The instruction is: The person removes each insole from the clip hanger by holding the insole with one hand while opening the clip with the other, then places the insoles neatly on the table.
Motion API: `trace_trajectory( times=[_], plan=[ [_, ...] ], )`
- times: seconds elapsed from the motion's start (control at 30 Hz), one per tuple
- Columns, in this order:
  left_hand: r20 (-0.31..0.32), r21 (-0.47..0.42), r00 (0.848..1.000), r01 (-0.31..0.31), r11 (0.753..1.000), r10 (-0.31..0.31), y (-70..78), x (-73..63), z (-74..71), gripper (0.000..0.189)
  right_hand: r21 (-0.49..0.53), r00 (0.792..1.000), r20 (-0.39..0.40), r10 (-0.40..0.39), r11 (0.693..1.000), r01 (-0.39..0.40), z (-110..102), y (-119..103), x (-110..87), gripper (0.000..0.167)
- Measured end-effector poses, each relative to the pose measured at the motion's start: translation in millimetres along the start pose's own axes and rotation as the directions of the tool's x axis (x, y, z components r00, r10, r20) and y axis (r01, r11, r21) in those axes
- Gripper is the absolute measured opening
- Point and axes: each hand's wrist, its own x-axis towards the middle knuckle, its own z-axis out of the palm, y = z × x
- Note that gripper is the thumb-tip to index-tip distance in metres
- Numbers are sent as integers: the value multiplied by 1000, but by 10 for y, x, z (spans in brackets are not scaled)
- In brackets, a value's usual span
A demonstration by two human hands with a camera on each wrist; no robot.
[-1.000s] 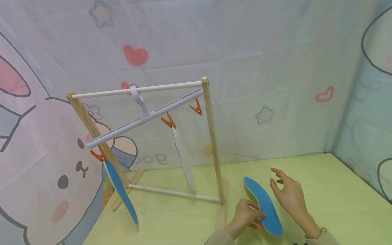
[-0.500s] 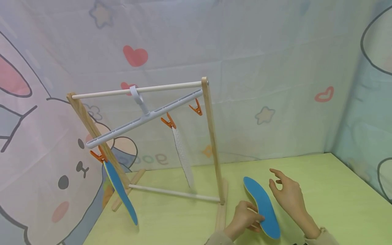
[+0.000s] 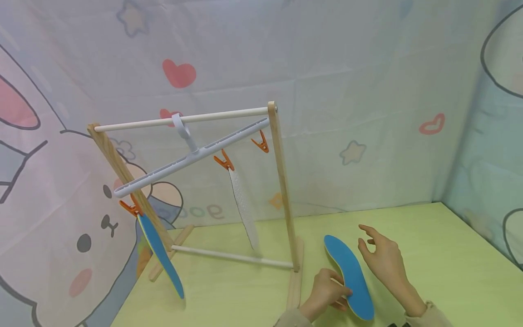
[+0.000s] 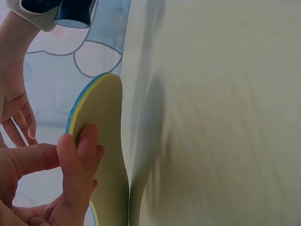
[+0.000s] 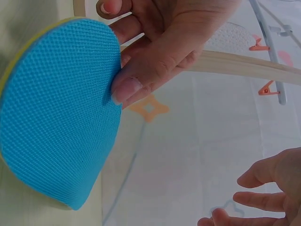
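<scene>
A blue shoe insole (image 3: 352,277) with a yellow edge is pinched by my left hand (image 3: 327,291), thumb on the blue face and fingers behind. Its pale underside (image 4: 110,108) shows in the left wrist view, close to the table. To its right my right hand (image 3: 384,256) is raised with fingers loosely bent and nothing in them. A second blue insole (image 3: 161,256) hangs from an orange clip (image 3: 131,208) at the hanger's near end. From the middle clip (image 3: 224,160) a white textured insole (image 3: 243,209) hangs edge-on. The far clip (image 3: 261,142) holds nothing.
A pale grey hanger (image 3: 192,158) hooks over the white top rod (image 3: 220,116) of a wooden rack (image 3: 282,181) on the left of the yellow-green table (image 3: 441,245). A lower rod (image 3: 233,257) joins its feet. A cartoon-printed cloth (image 3: 327,91) stands behind.
The insole in my left hand has shifted slightly left and its near end has dipped a little toward me. My right hand has barely moved.
</scene>
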Motion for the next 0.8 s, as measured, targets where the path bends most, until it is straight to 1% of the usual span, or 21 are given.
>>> trace_trajectory(
  times=[0.23,0.37,0.53,0.63,0.73,0.8],
  plan=[
    [-15,33,1000,-1,999,2,10,6,5,21,-8,1000,5,0,1000,0,5,8,3,31],
    [-21,66,1000,5,998,-4,15,15,9,21,-14,1000,6,-1,1000,1,11,10,4,31],
    [-37,103,999,-18,995,22,43,-23,-1,20,-13,1000,7,-5,1000,5,11,8,4,31],
    [-34,135,999,-26,990,31,47,-36,-8,19,-16,1000,15,-1,1000,2,8,10,5,31],
    [-28,142,999,-25,990,30,44,-44,-17,18,-19,1000,24,4,1000,-3,6,13,5,30],
    [-22,131,999,-27,991,30,41,-51,-24,17,-19,1000,30,6,1000,-5,5,15,5,30]
  ],
)
